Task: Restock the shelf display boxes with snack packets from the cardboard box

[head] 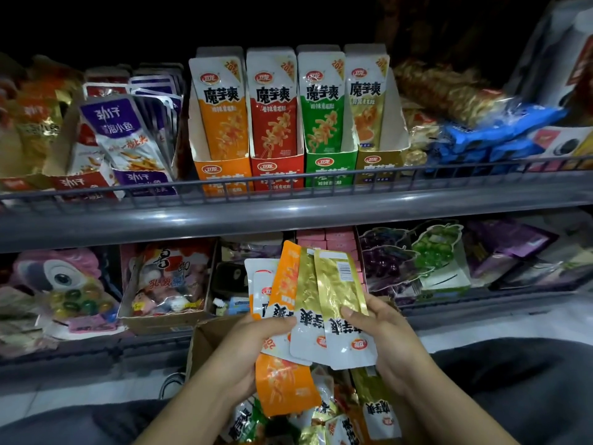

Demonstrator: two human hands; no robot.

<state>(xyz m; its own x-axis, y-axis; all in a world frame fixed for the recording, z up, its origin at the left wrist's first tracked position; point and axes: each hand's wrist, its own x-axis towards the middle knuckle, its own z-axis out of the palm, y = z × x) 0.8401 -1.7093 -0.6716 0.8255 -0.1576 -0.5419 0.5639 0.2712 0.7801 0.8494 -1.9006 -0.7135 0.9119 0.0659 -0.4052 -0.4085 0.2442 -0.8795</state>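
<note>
My left hand (253, 354) and my right hand (385, 345) both grip a fan of snack packets (308, 303), gold ones on the right, orange on the left. They sit just above the cardboard box (205, 342). Four display boxes (276, 168) stand on the shelf above, behind its wire rail (417, 175).

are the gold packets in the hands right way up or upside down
Upside down. On the gold packets, held by the left hand and right hand, the logo and lettering sit inverted at the bottom, unlike the upright gold display box packets.
</note>
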